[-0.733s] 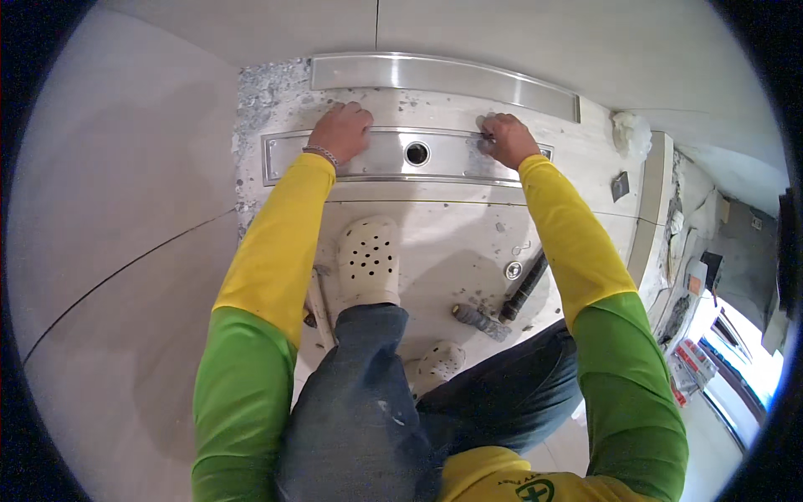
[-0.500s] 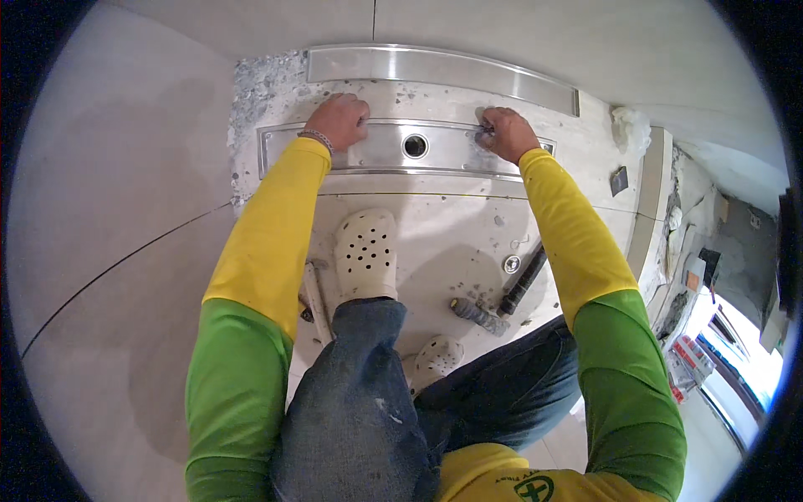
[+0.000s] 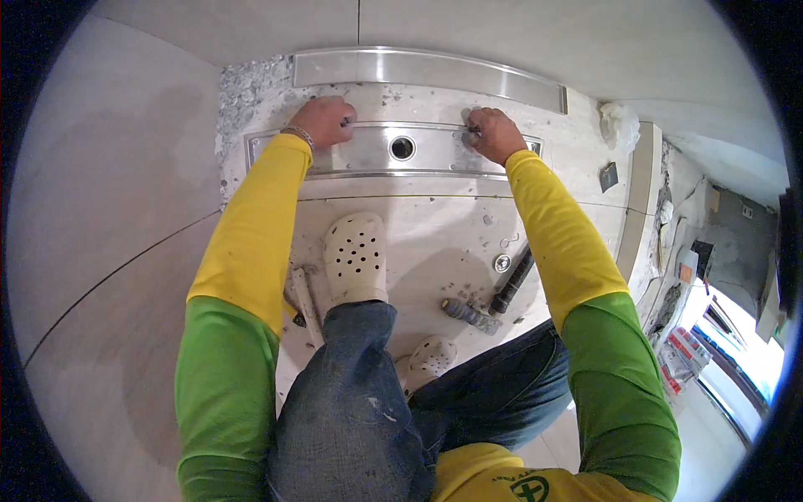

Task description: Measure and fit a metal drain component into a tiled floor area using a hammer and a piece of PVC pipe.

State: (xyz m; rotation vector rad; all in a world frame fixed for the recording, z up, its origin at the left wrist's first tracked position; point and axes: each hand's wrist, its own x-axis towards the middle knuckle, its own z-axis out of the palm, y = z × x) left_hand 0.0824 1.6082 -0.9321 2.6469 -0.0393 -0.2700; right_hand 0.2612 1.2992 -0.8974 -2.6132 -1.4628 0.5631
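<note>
A long stainless steel floor drain channel (image 3: 368, 155) with a round outlet hole lies crosswise on the pale tiles. My left hand (image 3: 324, 121) is closed at its far rim, left of the hole, with the fingers curled and the fingertips partly hidden. To the right of the hole, my right hand (image 3: 493, 134) grips the same far rim with bent fingers. Beyond both hands, a long metal cover (image 3: 435, 69) rests against the foot of the wall.
A hammer (image 3: 473, 316) with a dark handle and a small round metal drain part (image 3: 502, 263) lie near my right foot. A pale-handled tool (image 3: 308, 308) is beside my left shoe (image 3: 355, 255). Crumpled plastic (image 3: 620, 127) and rubble lie at the right.
The view has shifted slightly, so everything appears a little farther left. Both hands stay at the channel's far rim; no clear movement of the channel shows.
</note>
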